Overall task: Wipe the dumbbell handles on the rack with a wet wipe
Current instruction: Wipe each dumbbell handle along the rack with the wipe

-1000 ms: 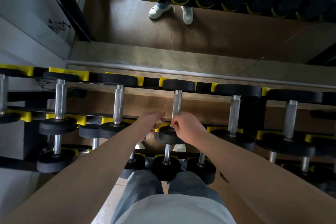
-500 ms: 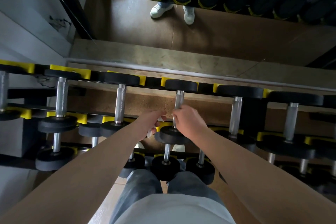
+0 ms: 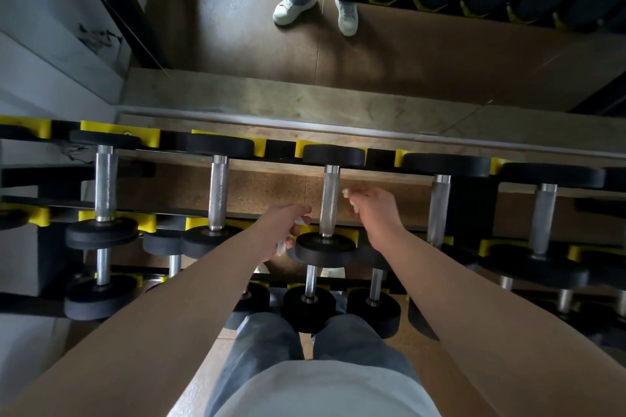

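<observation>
Pinching the wet wipe [image 3: 347,194] in our right hand [image 3: 376,217], left hand [image 3: 279,230] gripping a white scrap [image 3: 281,248], we'd wrap the handle [image 3: 330,200] fully.

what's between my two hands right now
In the head view, the knurled silver steel dumbbell handle stands between the left hand, gripping a white scrap, and the right hand, pinching a white wet wipe.

knurled metal dumbbell handle [image 3: 330,203], matt black rubbery ends.
</observation>
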The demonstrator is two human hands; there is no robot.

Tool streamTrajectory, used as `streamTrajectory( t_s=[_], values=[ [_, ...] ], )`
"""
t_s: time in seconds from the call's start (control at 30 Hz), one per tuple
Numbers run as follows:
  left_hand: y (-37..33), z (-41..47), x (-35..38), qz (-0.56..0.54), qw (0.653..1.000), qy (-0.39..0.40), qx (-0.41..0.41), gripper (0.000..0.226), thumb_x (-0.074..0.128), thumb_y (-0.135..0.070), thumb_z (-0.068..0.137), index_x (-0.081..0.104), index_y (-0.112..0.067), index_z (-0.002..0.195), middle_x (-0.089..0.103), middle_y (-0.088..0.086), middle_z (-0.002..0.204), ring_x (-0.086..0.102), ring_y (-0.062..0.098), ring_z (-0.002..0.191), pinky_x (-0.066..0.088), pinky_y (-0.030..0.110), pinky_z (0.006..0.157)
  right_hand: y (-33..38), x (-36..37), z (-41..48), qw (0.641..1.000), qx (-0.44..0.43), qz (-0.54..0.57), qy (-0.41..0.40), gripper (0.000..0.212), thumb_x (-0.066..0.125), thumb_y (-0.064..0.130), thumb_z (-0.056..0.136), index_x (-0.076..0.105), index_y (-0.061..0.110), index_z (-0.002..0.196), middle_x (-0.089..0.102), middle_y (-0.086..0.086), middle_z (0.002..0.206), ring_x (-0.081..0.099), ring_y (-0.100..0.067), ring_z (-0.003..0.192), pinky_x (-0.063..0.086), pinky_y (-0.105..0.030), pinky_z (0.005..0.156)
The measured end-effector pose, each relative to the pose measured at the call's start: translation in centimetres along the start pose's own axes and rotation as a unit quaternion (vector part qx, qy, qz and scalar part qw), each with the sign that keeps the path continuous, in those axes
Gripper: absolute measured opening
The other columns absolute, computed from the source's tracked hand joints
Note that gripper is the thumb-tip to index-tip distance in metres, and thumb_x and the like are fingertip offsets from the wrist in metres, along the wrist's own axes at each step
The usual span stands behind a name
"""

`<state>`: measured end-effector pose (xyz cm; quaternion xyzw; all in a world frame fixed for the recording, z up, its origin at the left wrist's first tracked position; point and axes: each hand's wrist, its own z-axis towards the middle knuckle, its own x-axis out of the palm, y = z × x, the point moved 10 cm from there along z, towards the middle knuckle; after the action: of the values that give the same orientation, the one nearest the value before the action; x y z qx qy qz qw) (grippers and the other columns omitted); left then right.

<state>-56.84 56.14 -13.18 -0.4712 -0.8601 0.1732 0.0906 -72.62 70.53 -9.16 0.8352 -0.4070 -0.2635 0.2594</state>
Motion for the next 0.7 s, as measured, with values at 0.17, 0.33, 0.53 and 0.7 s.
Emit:
streamTrajectory(
  t_s=[0.17,0.33,0.53,0.7],
  values=[
    [-0.2,0.2,-0.2,-0.003,1.000,-0.006,0.000,0.024,0.072,-0.033,0.094,0.072,-0.014,0.106,0.064,0.010,0.098,0.047,0.012,0.060,0.038,0.023,0.045,0.3,2.9,1.6,0.995,0.057,0.082,0.021,0.014,0.061,0.016,0.101,0.069,0.019,0.091,0.072,-0.010,0.103,0.069,-0.028,0.102,0.056,-0.047,0.101],
    [-0.2,0.6,-0.7,0.001,1.000,-0.011,-0.006,0.019,0.070,-0.030,0.095,0.072,-0.016,0.107,0.066,0.011,0.103,0.048,0.012,0.060,0.039,0.023,0.046,-2.1,3.3,0.7,0.966,0.046,-0.189,0.169,0.021,0.055,0.013,0.104,0.068,0.018,0.119,0.069,-0.007,0.117,0.065,-0.022,0.105,0.054,-0.042,0.099],
    [-0.4,0.9,-1.0,0.004,1.000,-0.023,-0.016,0.018,0.071,-0.031,0.095,0.071,-0.018,0.108,0.070,0.011,0.108,0.048,0.012,0.061,0.040,0.022,0.046,-2.1,3.7,0.2,0.882,-0.002,-0.418,0.216,0.027,0.062,0.010,0.098,0.068,0.012,0.124,0.067,-0.006,0.113,0.062,-0.019,0.098,0.052,-0.035,0.087],
    [-1.1,0.7,-0.7,0.005,1.000,-0.008,0.004,0.019,0.069,-0.030,0.095,0.071,-0.018,0.109,0.069,0.008,0.104,0.047,0.012,0.061,0.039,0.023,0.047,-0.2,3.1,3.1,0.989,0.107,0.017,0.101,0.027,0.058,-0.002,0.097,0.068,0.014,0.118,0.069,-0.012,0.115,0.070,-0.029,0.107,0.059,-0.050,0.094]
  ],
)
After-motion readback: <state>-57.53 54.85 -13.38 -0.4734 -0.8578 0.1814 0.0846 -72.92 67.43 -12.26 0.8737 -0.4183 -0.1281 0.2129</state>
